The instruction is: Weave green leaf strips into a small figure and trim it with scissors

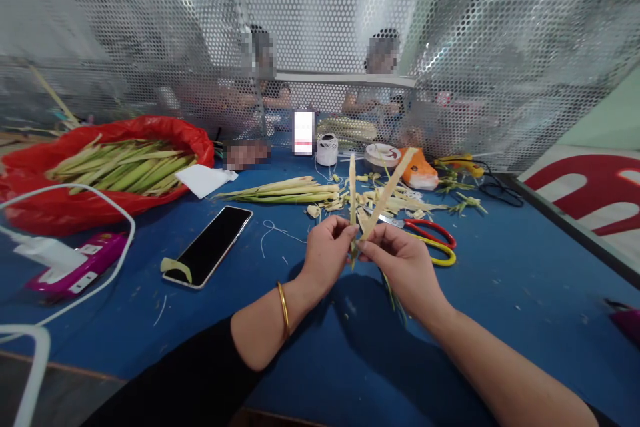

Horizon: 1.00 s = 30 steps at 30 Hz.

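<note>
Both hands meet over the middle of the blue table. My left hand, with a gold bangle on its wrist, pinches a narrow pale leaf strip that stands upright. My right hand is closed on a wider pale strip that slants up to the right. The strips come together between the fingertips, and thin green ends hang beneath the right hand. Just behind the right hand lie scissors with red and yellow handles. Leaf scraps are scattered behind the hands, beside a bundle of leaf strips.
At left are a red bag of leaves, a black phone, a purple power strip and white cables. White string, a tape roll and an orange packet stand behind. Two people sit beyond the perforated screen.
</note>
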Each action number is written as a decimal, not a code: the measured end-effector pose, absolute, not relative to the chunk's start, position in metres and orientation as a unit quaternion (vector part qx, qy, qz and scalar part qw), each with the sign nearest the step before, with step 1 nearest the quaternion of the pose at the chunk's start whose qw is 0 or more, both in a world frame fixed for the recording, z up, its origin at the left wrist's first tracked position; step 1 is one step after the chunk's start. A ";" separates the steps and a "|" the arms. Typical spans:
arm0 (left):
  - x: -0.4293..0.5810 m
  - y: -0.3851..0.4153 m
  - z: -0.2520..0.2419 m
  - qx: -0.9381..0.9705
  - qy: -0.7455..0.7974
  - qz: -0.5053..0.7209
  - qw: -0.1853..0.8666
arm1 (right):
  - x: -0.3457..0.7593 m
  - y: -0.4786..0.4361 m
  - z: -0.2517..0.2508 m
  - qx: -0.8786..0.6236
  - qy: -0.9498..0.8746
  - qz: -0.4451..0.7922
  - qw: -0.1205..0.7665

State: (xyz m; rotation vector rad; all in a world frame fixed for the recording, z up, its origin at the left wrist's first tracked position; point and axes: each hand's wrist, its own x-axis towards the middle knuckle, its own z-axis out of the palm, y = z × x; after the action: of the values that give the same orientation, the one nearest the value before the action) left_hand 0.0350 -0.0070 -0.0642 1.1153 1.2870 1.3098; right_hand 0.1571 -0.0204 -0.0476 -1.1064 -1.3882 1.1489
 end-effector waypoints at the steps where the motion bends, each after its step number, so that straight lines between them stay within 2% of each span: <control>1: 0.035 -0.007 -0.065 0.466 0.528 0.536 0.465 | 0.157 -0.020 -0.048 -0.453 -0.570 0.478 0.492; 6: 0.034 -0.005 -0.069 0.517 0.538 0.531 0.402 | 0.160 -0.020 -0.050 -0.447 -0.581 0.455 0.505; 15: 0.032 -0.001 -0.078 0.512 0.520 0.542 0.416 | 0.158 -0.023 -0.052 -0.419 -0.578 0.446 0.540; 30: 0.029 0.000 -0.070 0.529 0.562 0.548 0.323 | 0.157 -0.029 -0.049 -0.424 -0.564 0.497 0.505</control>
State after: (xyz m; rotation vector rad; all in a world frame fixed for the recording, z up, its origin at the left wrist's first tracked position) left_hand 0.0294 0.0004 -0.0699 1.3885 1.4746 1.4392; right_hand 0.1575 -0.0287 -0.0491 -1.0235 -1.3609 1.2004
